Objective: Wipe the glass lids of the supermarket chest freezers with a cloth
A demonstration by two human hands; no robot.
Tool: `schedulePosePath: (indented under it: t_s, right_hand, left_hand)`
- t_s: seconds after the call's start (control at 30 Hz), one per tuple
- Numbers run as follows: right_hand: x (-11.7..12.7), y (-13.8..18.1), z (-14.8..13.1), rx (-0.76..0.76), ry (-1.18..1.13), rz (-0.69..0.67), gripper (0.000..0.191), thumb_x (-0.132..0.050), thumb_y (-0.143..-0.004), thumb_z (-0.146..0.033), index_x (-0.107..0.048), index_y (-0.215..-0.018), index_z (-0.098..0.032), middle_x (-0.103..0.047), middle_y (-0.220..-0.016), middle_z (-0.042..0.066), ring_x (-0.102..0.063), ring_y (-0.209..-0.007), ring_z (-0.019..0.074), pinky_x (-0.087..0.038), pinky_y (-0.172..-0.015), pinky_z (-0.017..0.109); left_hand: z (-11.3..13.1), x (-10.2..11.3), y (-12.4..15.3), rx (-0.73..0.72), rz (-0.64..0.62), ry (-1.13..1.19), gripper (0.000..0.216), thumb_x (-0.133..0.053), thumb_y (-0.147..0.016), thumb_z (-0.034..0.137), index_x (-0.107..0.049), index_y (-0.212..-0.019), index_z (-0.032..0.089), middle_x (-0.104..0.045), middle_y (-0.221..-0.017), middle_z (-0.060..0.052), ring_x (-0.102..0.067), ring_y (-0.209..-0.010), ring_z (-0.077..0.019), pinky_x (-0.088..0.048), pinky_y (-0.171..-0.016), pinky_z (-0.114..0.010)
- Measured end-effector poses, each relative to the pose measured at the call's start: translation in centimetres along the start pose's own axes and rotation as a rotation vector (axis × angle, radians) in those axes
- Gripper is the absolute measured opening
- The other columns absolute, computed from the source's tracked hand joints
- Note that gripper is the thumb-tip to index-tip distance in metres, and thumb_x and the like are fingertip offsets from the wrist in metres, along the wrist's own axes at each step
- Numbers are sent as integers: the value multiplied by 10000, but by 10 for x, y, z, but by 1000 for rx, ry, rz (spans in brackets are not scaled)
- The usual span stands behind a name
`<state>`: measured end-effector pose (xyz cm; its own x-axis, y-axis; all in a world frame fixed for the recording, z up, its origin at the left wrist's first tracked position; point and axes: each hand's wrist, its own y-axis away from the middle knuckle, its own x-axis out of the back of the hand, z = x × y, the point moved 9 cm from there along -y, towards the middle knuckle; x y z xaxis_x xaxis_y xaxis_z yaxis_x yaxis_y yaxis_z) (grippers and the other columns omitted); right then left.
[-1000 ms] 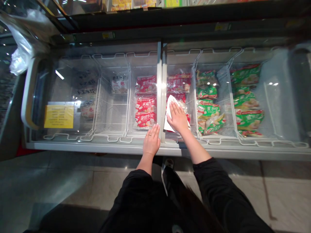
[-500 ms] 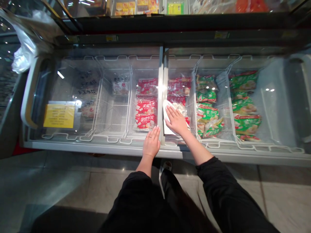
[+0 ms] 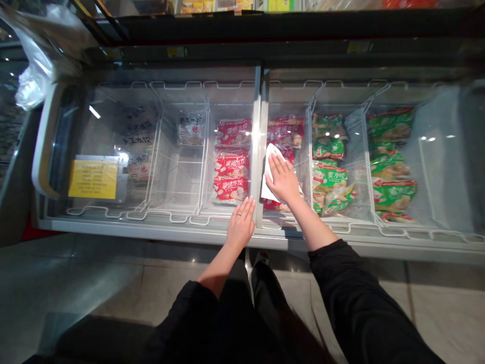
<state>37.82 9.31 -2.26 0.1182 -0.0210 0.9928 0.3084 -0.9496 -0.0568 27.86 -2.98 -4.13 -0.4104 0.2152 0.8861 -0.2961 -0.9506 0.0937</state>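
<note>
My right hand (image 3: pixel 283 179) lies flat, fingers stretched out, on a white cloth (image 3: pixel 270 189). The cloth rests on the right glass lid of a chest freezer, just right of the middle frame bar (image 3: pixel 260 151). My left hand (image 3: pixel 241 222) is flat too, its fingers stretched forward at the front edge of the left lid, with nothing visible in it. Through the glass, red dumpling bags (image 3: pixel 232 164) show left of the bar. More red bags (image 3: pixel 286 132) lie under the right lid, partly covered from view by the cloth and hand.
Wire baskets inside the freezer hold green dumpling bags (image 3: pixel 392 162) on the right. A yellow notice (image 3: pixel 93 178) is on the left lid beside a curved handle (image 3: pixel 41 146). Plastic film (image 3: pixel 32 86) hangs at the far left. A dark shelf edge (image 3: pixel 227 33) crosses behind.
My right hand and the cloth have slid slightly away from me and to the right over the glass. The view has shifted a little; my left hand stays by the front edge.
</note>
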Motion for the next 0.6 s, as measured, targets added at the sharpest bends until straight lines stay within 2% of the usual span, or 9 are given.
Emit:
schedulePosePath:
  t_s: [0.07, 0.13, 0.2, 0.27, 0.33, 0.43, 0.5, 0.6]
  right_hand:
    - [2, -6, 3, -172, 21, 61, 513, -238, -821, -238, -130, -1285, -46, -102, -1338, 117, -69, -1222, 204, -111, -974, 434]
    - [-1, -7, -4, -248, 35, 72, 517, -208, -826, -239, -105, -1286, -27, -84, -1338, 130, -54, -1222, 219, -112, -969, 449]
    - [-7, -7, -16, -204, 40, 43, 516, -203, -826, -250, -109, -1289, -44, -76, -1342, 112, -46, -1224, 214, -108, -976, 440]
    - [-11, -4, -25, -96, 33, 4, 511, -221, -823, -266, -128, -1293, -87, -85, -1345, 78, -53, -1225, 196, -103, -989, 421]
    - [-12, -1, -26, 8, 14, -24, 513, -250, -817, -286, -144, -1294, -127, -100, -1345, 49, -66, -1226, 176, -102, -1000, 400]
    - [-11, -3, -20, 77, -20, -32, 518, -276, -807, -304, -163, -1290, -156, -113, -1345, 22, -81, -1224, 155, -107, -1009, 369]
    - [-9, -13, -11, 2, -31, 7, 520, -268, -806, -300, -160, -1291, -145, -120, -1343, 32, -89, -1223, 167, -118, -1005, 383]
    - [-2, -32, 4, -253, -45, 130, 537, -232, -810, -281, -124, -1294, -76, -139, -1332, 104, -103, -1217, 226, -141, -975, 458]
  left_hand:
    - [-2, 1, 0, -8, -4, -3, 637, -337, -746, 106, -67, -1295, 282, -178, -1310, 80, -108, -1209, -123, -187, -1027, -333]
    - [-3, 5, -4, -20, 3, -10, 648, -344, -745, 102, -52, -1296, 281, -167, -1313, 82, -101, -1211, -122, -178, -1029, -332]
    - [-7, 16, -17, -30, 29, -28, 646, -347, -748, 100, -52, -1297, 274, -156, -1316, 83, -86, -1215, -117, -159, -1033, -323]
    - [-13, 33, -41, -22, 84, -55, 619, -338, -765, 111, -66, -1297, 273, -144, -1318, 90, -65, -1217, -104, -129, -1040, -308]
    - [-21, 53, -74, -5, 152, -81, 573, -319, -789, 132, -89, -1292, 282, -139, -1316, 104, -42, -1219, -85, -110, -1039, -304]
    - [-23, 74, -128, -96, 233, -92, 507, -311, -807, 129, -151, -1286, 175, -96, -1336, 46, -11, -1223, -99, -90, -1025, -333]
    - [-26, 81, -157, -116, 279, -99, 488, -318, -809, 116, -171, -1275, 131, -94, -1341, 18, -7, -1224, -103, -81, -1016, -343]
    - [-33, 81, -181, -99, 309, -104, 474, -326, -813, 121, -183, -1265, 108, -127, -1337, -9, -38, -1223, -104, -76, -1008, -353]
